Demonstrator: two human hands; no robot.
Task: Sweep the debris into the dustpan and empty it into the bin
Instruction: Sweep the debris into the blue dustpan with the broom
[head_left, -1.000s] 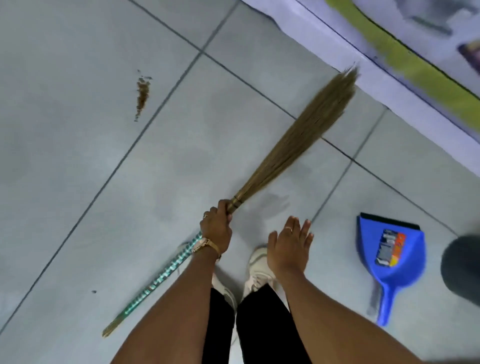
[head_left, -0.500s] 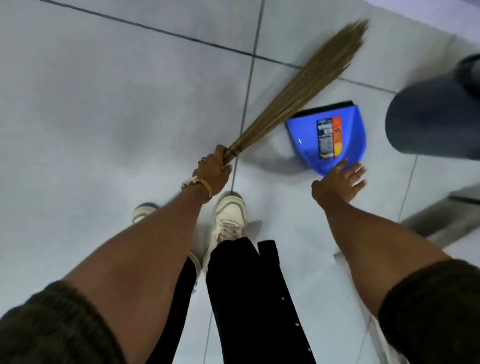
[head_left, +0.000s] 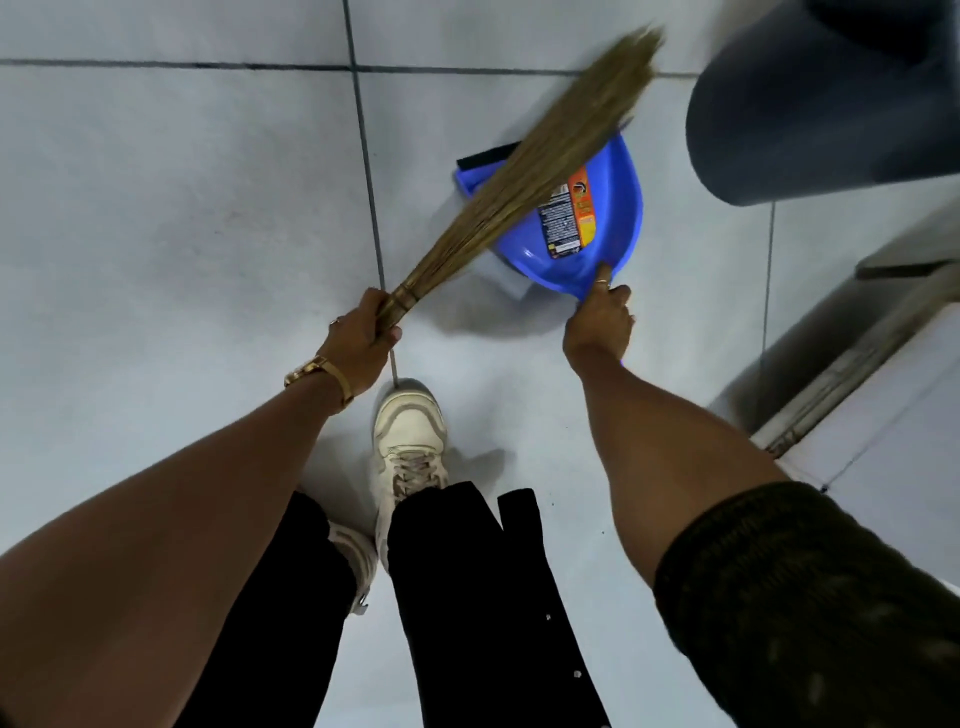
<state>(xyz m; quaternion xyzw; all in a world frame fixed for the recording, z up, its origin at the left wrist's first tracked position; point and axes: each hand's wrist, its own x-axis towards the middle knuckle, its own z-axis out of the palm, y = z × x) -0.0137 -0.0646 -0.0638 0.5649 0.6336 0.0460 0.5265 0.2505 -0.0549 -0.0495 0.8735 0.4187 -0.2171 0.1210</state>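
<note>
My left hand grips a straw broom just below its bristle head; the bristles slant up and right across the dustpan. My right hand is closed around the handle of the blue dustpan, which is tilted with its back raised off the floor. A printed label shows inside the pan. The dark grey bin stands at the top right, close to the pan. No debris shows in this view.
Pale grey floor tiles with dark grout lines spread to the left. A metal door track runs diagonally at the right. My white shoes and black trousers fill the bottom centre.
The view swung right from the debris patch to the dustpan and bin. My right hand, open before, reached down and closed on the dustpan handle, lifting its back. The broom now crosses the pan.
</note>
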